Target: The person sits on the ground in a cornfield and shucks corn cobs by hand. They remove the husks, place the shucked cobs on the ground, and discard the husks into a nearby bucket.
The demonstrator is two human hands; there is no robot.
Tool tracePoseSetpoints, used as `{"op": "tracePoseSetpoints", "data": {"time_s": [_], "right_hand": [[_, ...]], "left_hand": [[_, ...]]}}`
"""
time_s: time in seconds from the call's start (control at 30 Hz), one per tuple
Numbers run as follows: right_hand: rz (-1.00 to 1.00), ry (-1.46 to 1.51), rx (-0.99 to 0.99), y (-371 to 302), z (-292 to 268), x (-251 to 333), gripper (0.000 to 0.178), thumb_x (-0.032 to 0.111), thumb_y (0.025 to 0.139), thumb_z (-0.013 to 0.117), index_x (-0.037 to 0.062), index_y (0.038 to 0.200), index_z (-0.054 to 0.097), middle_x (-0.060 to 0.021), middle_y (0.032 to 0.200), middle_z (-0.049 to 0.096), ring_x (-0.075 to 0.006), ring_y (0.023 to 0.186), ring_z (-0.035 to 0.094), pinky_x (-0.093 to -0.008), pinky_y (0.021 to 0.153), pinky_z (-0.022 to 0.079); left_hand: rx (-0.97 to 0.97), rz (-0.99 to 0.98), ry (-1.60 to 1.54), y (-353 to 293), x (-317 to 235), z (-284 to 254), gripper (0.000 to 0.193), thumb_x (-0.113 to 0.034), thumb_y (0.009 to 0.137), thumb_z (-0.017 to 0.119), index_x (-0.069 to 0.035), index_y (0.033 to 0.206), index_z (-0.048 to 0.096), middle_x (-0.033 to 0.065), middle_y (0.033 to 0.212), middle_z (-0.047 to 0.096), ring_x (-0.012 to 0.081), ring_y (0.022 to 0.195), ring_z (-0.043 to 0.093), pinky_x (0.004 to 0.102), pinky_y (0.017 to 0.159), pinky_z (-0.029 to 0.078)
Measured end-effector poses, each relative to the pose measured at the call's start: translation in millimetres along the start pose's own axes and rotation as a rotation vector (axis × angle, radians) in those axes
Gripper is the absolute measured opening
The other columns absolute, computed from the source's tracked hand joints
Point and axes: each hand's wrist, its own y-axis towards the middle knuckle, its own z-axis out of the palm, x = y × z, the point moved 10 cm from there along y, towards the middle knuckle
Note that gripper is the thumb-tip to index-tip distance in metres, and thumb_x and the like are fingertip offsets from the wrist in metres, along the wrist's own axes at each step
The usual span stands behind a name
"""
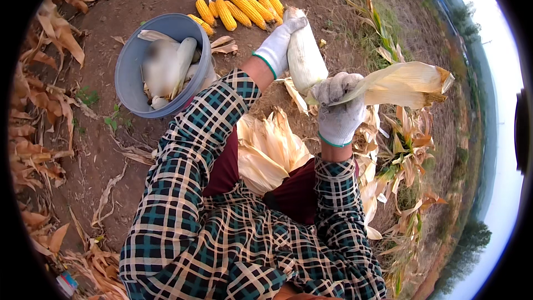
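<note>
A corn ear (306, 58), still wrapped in pale husk, slants in front of me. My left hand (277, 45), in a white glove with a green cuff edge, is closed around its upper end. At its lower end my right hand (340, 103), gloved alike and soiled across the fingers, is closed on a husk leaf (410, 84). That leaf is pulled out to the right, broad and dry, with a brown ragged end. The right palm and fingertips are partly hidden.
A grey bucket (123, 80) with husk-covered ears (186, 58) stands on the soil at my left. Several bare yellow cobs (244, 8) lie beyond my hands. Loose husks (272, 147) are piled between my knees, with more husks (402, 144) at the right. Dry stalks (33, 116) edge the left.
</note>
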Motion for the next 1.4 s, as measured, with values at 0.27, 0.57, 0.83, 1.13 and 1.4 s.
{"op": "tracePoseSetpoints", "data": {"time_s": [0.27,0.57,0.83,1.13,1.4], "right_hand": [[0.194,0.951,0.216,2.4,15.6,2.2,0.021,0.019,0.096,0.039,0.0140,0.075,0.041,0.0082,0.056,0.040,-0.0035,0.041,0.037,-0.0256,0.042,0.037],[0.584,0.442,-0.172,-46.0,-76.2,-47.1,0.034,0.036,0.094,0.046,0.0037,0.104,0.052,-0.0027,0.080,0.052,-0.0135,0.071,0.055,-0.0327,0.061,0.047],[1.258,-1.509,0.581,-197.6,-162.3,-96.1,0.070,0.059,0.087,0.046,0.0016,0.127,0.048,-0.0279,0.118,0.054,-0.0367,0.116,0.050,-0.0393,0.098,0.037],[0.771,-0.774,-0.292,-77.9,-225.5,-3.2,0.046,0.031,0.090,0.053,-0.0003,0.124,0.049,-0.0102,0.115,0.058,-0.0232,0.102,0.056,-0.0324,0.085,0.046],[0.386,-1.604,-0.073,1.9,-166.8,21.9,0.070,0.044,0.082,0.059,0.0002,0.133,0.037,-0.0224,0.128,0.049,-0.0321,0.120,0.048,-0.0374,0.098,0.039]], "left_hand": [[0.480,0.037,-0.138,-22.0,-9.7,55.0,0.054,-0.041,0.078,0.064,0.002,0.109,0.050,0.0174,0.084,0.062,0.0283,0.069,0.064,0.0396,0.063,0.057],[0.496,0.221,0.054,-16.7,-73.1,39.4,0.058,-0.054,0.078,0.056,0.001,0.097,0.055,0.0163,0.073,0.062,0.0285,0.062,0.061,0.0361,0.060,0.054],[0.315,0.278,0.204,-23.6,-93.3,0.2,0.060,-0.058,0.078,0.051,0.001,0.090,0.056,0.0177,0.071,0.062,0.0280,0.063,0.062,0.0344,0.060,0.053],[0.287,0.012,0.009,-24.6,-29.0,13.9,0.049,-0.045,0.075,0.065,-0.003,0.097,0.056,0.0133,0.078,0.062,0.0278,0.068,0.062,0.0388,0.066,0.055],[0.293,0.073,0.048,-16.8,-6.4,15.8,0.050,-0.042,0.080,0.063,-0.002,0.108,0.053,0.0125,0.082,0.063,0.0262,0.069,0.065,0.0390,0.065,0.058]]}}
